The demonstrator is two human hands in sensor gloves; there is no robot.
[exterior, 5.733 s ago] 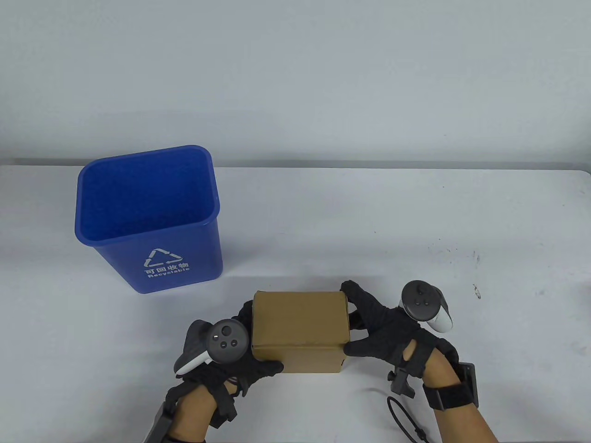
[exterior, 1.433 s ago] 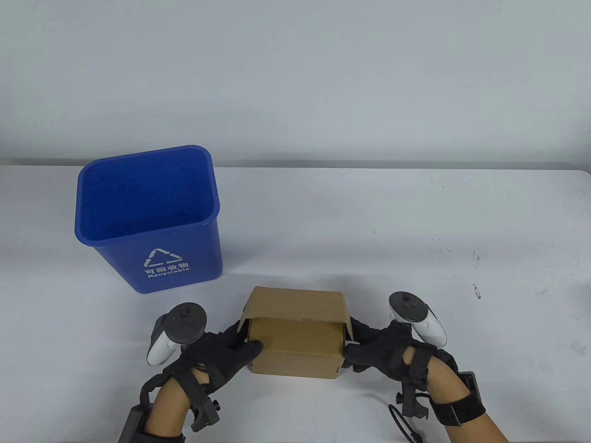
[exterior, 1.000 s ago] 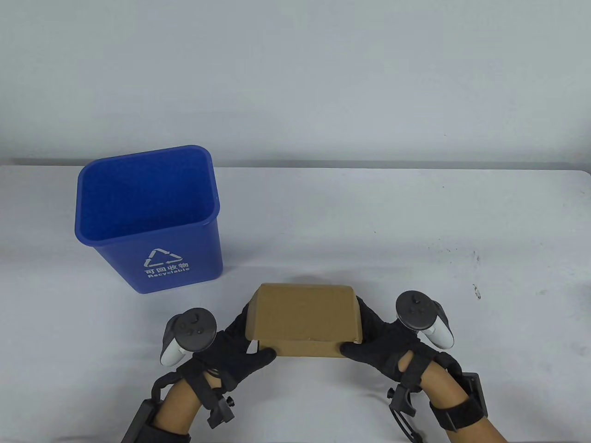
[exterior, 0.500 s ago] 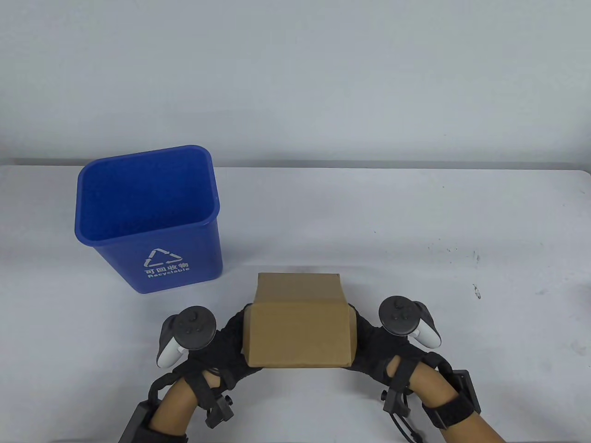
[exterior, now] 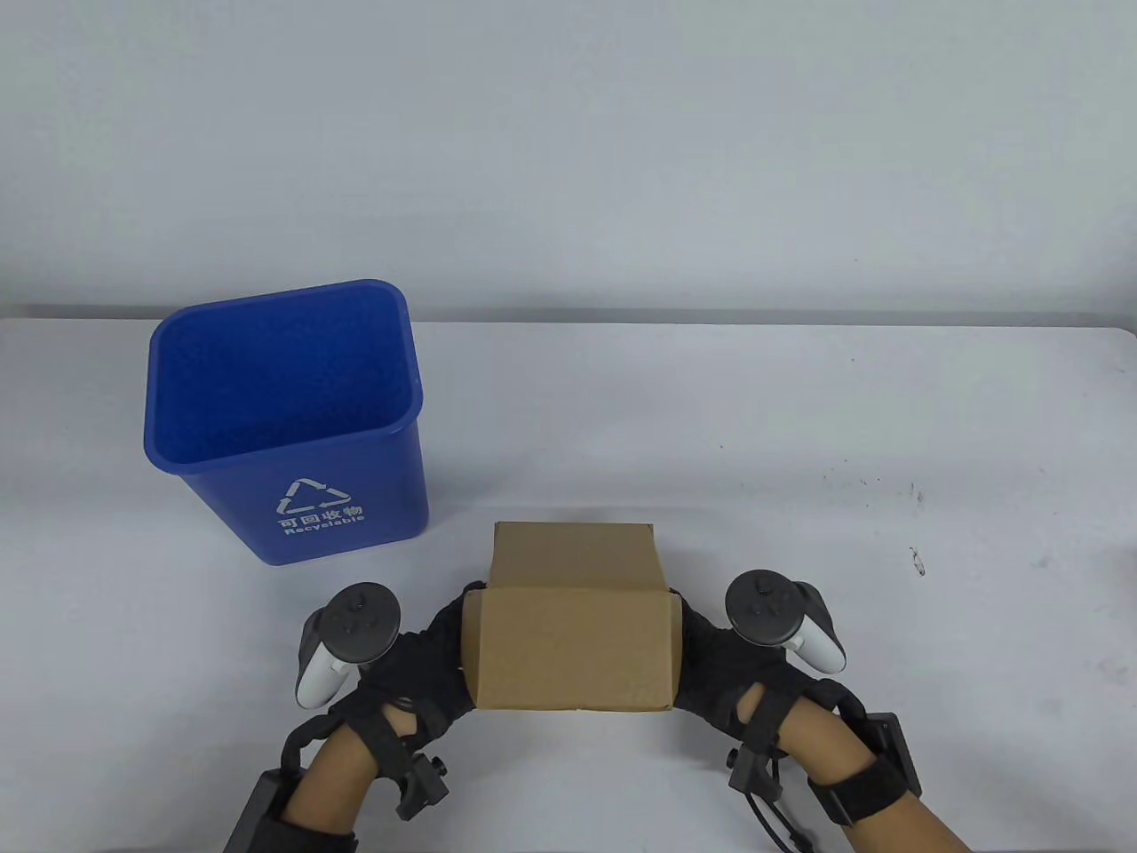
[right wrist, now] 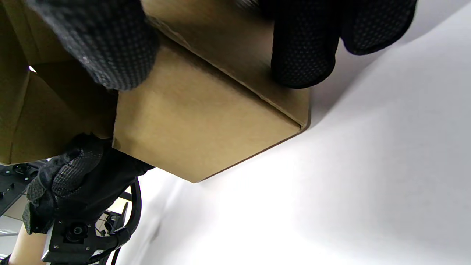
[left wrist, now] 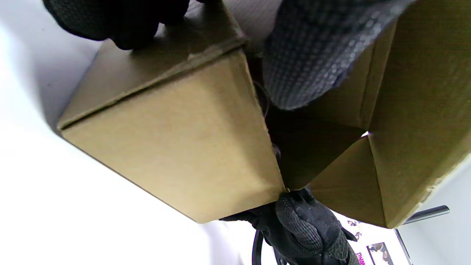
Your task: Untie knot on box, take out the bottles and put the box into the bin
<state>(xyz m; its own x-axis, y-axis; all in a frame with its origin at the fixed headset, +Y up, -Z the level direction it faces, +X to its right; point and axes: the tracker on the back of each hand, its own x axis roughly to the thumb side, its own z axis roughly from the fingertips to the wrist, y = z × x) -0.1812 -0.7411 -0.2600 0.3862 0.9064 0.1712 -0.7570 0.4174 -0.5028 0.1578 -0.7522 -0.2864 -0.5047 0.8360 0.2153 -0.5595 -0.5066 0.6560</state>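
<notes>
Box: cardboard box (exterior: 573, 644) lifted off the table (exterior: 799, 426) (lid flap hanging open)
Left hand (exterior: 417, 662): grips its left end
Right hand (exterior: 724, 662): grips its right end

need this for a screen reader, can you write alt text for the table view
Two gloved hands, the left hand and right hand, grip the ends of a brown cardboard box at the near edge of a white table, its lid flap folded toward the person. An open blue recycling bin stands behind it to the left.
</notes>
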